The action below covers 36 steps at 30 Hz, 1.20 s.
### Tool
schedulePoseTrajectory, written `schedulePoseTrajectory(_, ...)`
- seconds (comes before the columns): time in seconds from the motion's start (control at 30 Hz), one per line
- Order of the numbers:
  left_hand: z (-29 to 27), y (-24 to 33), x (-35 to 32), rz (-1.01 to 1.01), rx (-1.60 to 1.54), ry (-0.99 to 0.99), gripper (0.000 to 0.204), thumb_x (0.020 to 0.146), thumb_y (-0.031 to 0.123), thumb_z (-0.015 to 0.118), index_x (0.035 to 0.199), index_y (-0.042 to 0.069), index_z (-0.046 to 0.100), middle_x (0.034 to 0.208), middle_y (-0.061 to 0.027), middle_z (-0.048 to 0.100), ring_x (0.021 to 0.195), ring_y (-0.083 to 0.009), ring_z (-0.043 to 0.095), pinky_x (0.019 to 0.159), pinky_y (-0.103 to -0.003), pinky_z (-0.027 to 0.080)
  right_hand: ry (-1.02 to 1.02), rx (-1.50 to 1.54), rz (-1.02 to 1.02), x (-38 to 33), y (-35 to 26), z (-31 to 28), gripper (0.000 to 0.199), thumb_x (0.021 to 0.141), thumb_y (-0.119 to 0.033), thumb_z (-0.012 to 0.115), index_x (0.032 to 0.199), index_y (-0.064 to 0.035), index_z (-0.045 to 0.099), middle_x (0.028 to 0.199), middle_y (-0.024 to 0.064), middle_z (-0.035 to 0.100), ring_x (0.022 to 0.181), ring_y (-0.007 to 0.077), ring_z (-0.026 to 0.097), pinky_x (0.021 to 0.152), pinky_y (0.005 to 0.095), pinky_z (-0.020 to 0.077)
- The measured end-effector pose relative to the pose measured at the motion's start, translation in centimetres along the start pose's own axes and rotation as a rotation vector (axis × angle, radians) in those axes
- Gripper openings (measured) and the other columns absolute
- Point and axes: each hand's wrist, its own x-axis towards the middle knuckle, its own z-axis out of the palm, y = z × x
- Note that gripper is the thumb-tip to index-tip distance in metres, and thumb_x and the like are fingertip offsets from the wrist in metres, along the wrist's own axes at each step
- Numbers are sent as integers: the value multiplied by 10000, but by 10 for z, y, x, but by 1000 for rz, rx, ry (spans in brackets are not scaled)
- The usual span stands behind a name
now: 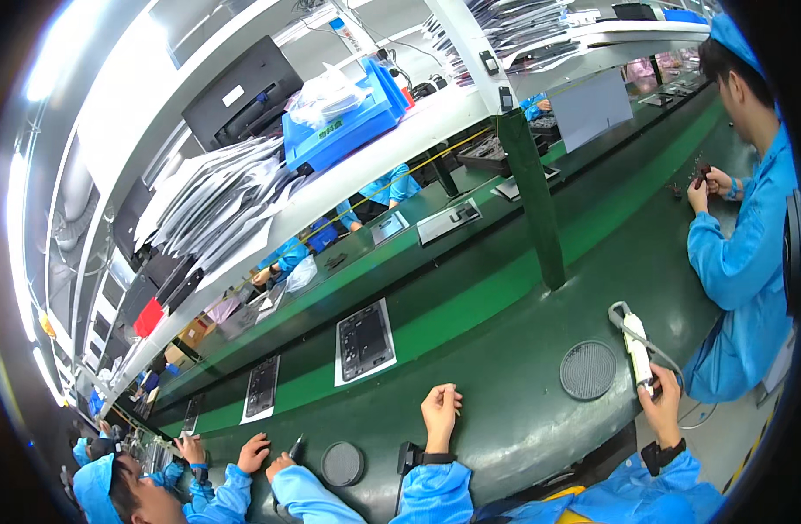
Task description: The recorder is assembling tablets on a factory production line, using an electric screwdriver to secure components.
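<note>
My left hand point(440, 412) rests on the dark green bench with its fingers curled in and nothing visible in them. A black band circles that wrist. At the right, my right hand point(662, 405) grips the lower end of a white electric screwdriver point(636, 348). The tool lies slanted on the bench, with a grey loop at its far end and a grey cable point(667, 360) running down its right side. A round grey ridged dish point(588, 370) sits just left of the screwdriver. A second round dish point(342, 464) stands left of my left forearm.
On the green belt, dark device frames point(365, 341) lie on white sheets. A green post point(531, 201) rises from the bench. Co-workers in blue sit at the left point(169, 489) and right point(741, 253). Above, a shelf carries papers point(226, 196) and a blue bin point(352, 122).
</note>
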Motion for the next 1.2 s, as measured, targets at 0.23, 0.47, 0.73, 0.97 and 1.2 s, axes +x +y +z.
schedulePoseTrajectory(0.23,9,-5,-7,-75,134,5,150,873,140,553,866,-2,598,648,-56,591,534,-92,519,434,-222,406,-14,16,45,4,-5,-5,452,594,-110,659,1019,19,573,858,109,562,688,208,457,615,298,389)
schedulePoseTrajectory(0.47,24,1,-19,-72,323,83,191,831,193,593,961,64,647,872,-144,673,718,-278,645,660,-317,495,-103,4,178,5,-3,-28,467,605,-146,702,1026,8,571,876,110,577,691,215,482,640,315,407)
schedulePoseTrajectory(0.73,41,-5,-28,118,773,228,112,760,147,603,736,38,614,637,-136,615,542,-283,589,512,-376,463,-376,-57,361,32,-22,-37,547,621,-152,754,1108,-12,548,903,117,546,728,214,516,569,292,468)
schedulePoseTrajectory(0.97,44,30,-118,-134,1009,8,228,820,303,530,723,106,591,607,-111,596,585,-342,583,530,-457,453,-642,110,393,43,-10,-42,652,651,-7,663,1259,-30,429,1062,88,575,749,149,524,689,266,455)
schedulePoseTrajectory(1.2,27,43,-149,-314,1003,-176,281,830,351,518,764,95,612,698,-148,626,689,-374,598,622,-467,471,-792,237,539,51,21,-42,644,679,37,638,1270,6,384,1238,141,506,920,160,570,687,246,462)
